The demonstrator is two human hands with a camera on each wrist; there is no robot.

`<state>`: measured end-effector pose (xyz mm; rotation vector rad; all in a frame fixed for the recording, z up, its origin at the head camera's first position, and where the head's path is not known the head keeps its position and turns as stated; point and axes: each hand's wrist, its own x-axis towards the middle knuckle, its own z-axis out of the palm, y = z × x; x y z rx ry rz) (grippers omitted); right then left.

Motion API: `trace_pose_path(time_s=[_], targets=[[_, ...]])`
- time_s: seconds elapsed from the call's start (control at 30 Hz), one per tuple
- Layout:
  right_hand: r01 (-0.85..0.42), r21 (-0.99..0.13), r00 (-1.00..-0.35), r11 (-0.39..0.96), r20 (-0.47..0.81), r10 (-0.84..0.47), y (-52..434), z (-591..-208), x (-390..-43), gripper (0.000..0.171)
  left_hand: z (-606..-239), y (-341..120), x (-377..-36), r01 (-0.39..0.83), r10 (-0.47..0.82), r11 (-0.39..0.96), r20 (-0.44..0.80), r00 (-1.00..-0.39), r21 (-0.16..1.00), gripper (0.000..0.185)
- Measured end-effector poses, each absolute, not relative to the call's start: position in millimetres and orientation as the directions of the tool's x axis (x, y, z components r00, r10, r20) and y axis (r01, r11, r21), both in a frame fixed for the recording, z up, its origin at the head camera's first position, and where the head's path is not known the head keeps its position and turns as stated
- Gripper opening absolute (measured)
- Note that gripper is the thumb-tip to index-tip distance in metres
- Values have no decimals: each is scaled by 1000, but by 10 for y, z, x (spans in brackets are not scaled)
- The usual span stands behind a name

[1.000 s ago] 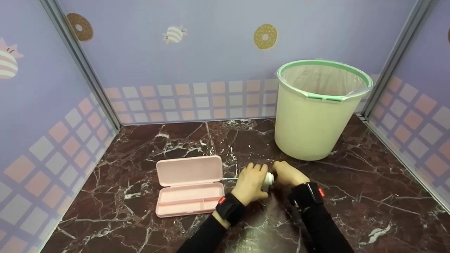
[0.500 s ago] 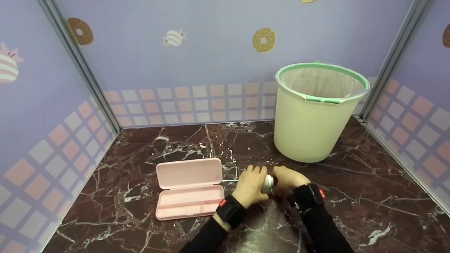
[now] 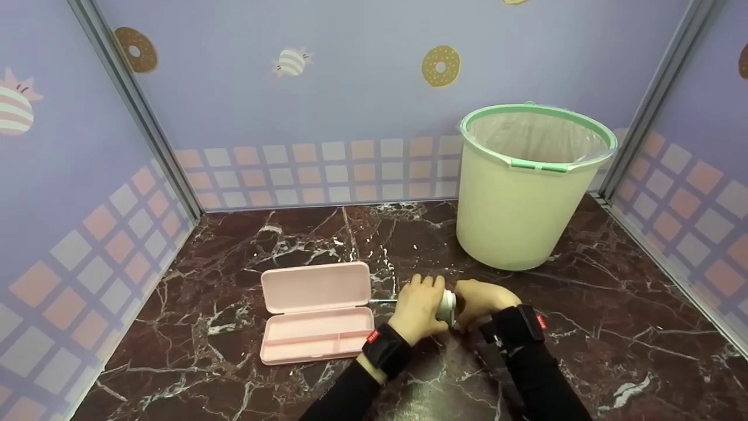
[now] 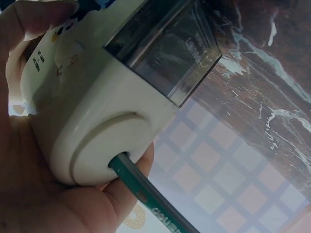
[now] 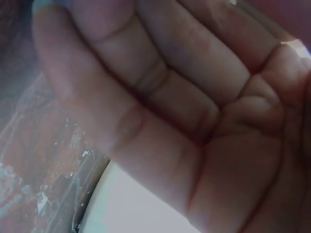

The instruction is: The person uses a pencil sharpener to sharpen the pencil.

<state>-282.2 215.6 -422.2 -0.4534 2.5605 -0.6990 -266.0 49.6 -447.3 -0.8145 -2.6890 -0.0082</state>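
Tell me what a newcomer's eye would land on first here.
Probably the big, pale, green-rimmed bin, standing at the back right of the head view. Next comes the open pink case, left of centre, then the white sharpener in the left hand, a green pencil stuck into it.

We held a white pencil sharpener (image 4: 92, 97) tilted in our left hand (image 4: 53, 206), with the thumb (image 4: 36, 15) bent over one side, near small dark lettering and a patch of blue. A dark green pencil (image 4: 155, 199) with pale lettering sat in the round hole in its end. Its see-through drawer (image 4: 170, 51) pointed to the upper right. Beyond it we saw white-veined dark tabletop (image 4: 265, 82), and a wall (image 4: 218, 182) with pink and pale squares.
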Motion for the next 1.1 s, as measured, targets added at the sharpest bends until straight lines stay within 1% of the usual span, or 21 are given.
trace_pose_path(time_s=[0.1,0.23,0.47,0.53,0.73,0.93,1.1], targets=[[-233,-496,-844,837,-324,-427,2166,-4134,-2771,14,-4467,493,-2663,532,531,842,310,-788,-92,72],[-316,-432,-844,845,-280,-458,2165,-4038,-2720,13,-4464,492,-2666,522,527,847,298,-796,-102,74],[-319,-442,-838,838,-281,-467,2125,-3913,-2646,13,-4463,504,-2664,517,525,849,283,-803,-106,76],[-320,-443,-846,837,-263,-463,2130,-3885,-2622,14,-4462,510,-2662,520,527,847,287,-800,-106,76],[-378,-445,-849,812,-182,-495,2164,-3836,-2578,14,-4458,523,-2662,522,527,847,292,-798,-99,76],[-411,-442,-836,797,-164,-523,2169,-3821,-2556,13,-4460,526,-2644,518,520,851,282,-806,-90,74],[-411,-454,-843,791,-142,-519,2174,-3788,-2539,13,-4465,537,-2638,512,517,854,275,-811,-97,74]])
